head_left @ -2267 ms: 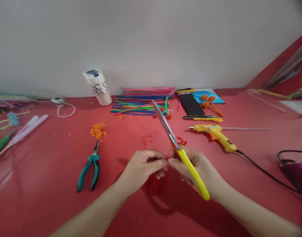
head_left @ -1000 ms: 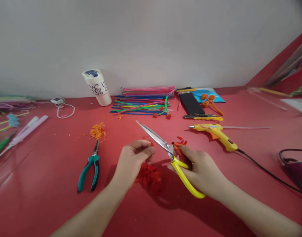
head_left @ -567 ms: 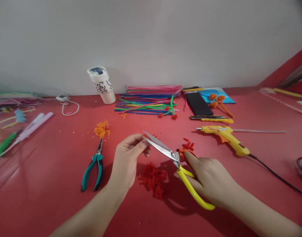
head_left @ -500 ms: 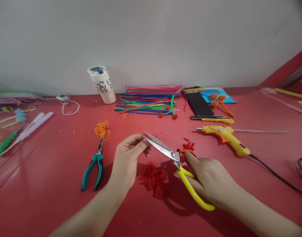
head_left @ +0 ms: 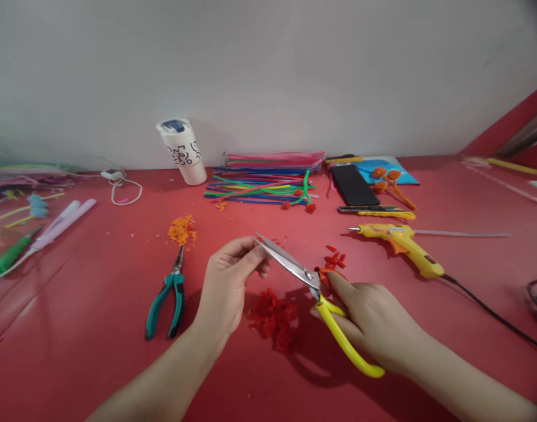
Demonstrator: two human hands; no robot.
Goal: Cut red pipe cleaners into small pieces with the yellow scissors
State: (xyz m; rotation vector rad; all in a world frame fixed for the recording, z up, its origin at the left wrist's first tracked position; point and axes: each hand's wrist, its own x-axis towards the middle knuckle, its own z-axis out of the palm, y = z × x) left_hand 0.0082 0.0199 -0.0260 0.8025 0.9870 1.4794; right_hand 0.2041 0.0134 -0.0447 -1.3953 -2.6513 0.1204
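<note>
My right hand (head_left: 374, 313) grips the scissors (head_left: 290, 266), which have yellow handles and an orange part near the pivot. Their blades point up and left, with the tips at my left fingers. My left hand (head_left: 231, 278) is pinched closed at those tips; what it holds is mostly hidden, though a bit of red shows by the blades. Below, between my hands, lies a pile of red scraps (head_left: 275, 316). A few small red pieces (head_left: 335, 257) rest just beyond my right hand.
Teal pliers (head_left: 167, 302) and orange scraps (head_left: 180, 230) lie left of my hands. At right is a yellow glue gun (head_left: 403, 240) with a trailing cord. Behind stand a white tumbler (head_left: 187, 161), colourful pipe cleaners (head_left: 259, 181) and a black phone (head_left: 354, 184), with a cutter (head_left: 378, 211) nearby.
The scissor blades look slightly closer together, and the handle has shifted a touch. My left hand stays pinched in nearly the same place.
</note>
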